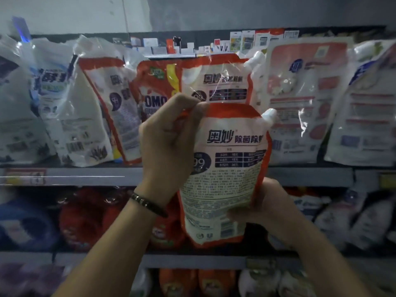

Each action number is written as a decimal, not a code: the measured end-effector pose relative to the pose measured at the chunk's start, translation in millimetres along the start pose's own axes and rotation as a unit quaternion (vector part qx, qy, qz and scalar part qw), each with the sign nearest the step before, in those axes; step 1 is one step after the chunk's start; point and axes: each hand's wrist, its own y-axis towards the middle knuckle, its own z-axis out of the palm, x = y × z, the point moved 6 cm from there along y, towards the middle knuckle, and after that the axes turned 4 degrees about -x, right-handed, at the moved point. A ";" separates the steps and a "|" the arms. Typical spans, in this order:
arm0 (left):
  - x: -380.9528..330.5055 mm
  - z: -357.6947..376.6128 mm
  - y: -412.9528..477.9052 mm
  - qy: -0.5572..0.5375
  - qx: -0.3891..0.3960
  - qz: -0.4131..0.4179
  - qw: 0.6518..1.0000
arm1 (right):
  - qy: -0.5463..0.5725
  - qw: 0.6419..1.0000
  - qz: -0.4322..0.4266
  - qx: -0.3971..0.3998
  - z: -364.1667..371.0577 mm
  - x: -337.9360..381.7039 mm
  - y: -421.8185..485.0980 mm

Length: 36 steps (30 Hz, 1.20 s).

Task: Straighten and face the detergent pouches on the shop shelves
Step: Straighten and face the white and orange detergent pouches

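Two hands: left hand [169,133] pinches the held pouch [225,168] at its top corner; right hand [272,202] curls round its lower edge, likely to turn it.
Held pouch: in the air before the pouch shelf [85,176], printed back toward the camera, spout upper right.
Shelf row: leaning pouches [107,108]; matching pouch [216,82] directly behind.
Open room: shelf lip below it seems free, though mostly hidden.

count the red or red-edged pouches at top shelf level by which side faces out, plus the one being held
front out on top shelf: 1, OMO pouch
back out on shelf: 3, leaning pouch, upright pouch, large pouch
back out, held: 1, held pouch
total: 5
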 end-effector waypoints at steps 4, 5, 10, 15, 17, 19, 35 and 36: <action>4.9 26.0 -19.3 -0.046 0.040 -0.037 0.997 | -0.043 0.997 -0.012 -0.063 -22.7 -22.2 -11.1; 7.0 31.7 -24.4 -0.047 0.049 -0.043 0.997 | -0.050 0.996 -0.018 -0.070 -27.2 -27.0 -13.6; 21.2 56.7 -58.8 -0.046 0.095 -0.064 0.992 | -0.097 0.989 0.030 -0.104 -47.6 -63.6 -24.6; 34.8 71.1 -94.6 -0.032 0.126 -0.064 0.990 | -0.120 0.979 0.068 -0.149 -54.2 -110.1 -34.8; 37.7 74.2 -107.9 -0.025 0.139 -0.051 0.989 | -0.105 0.979 0.077 -0.159 -54.7 -127.5 -38.4; 41.3 77.5 -121.1 -0.003 0.160 -0.028 0.987 | -0.098 0.976 0.092 -0.170 -54.1 -145.1 -41.0; 131.6 104.4 -196.8 0.128 0.265 -0.162 0.942 | -0.125 0.948 0.191 -0.224 -18.2 -261.9 -46.0; 134.8 106.6 -199.3 0.124 0.273 -0.175 0.938 | -0.120 0.948 0.192 -0.226 -17.4 -262.9 -46.4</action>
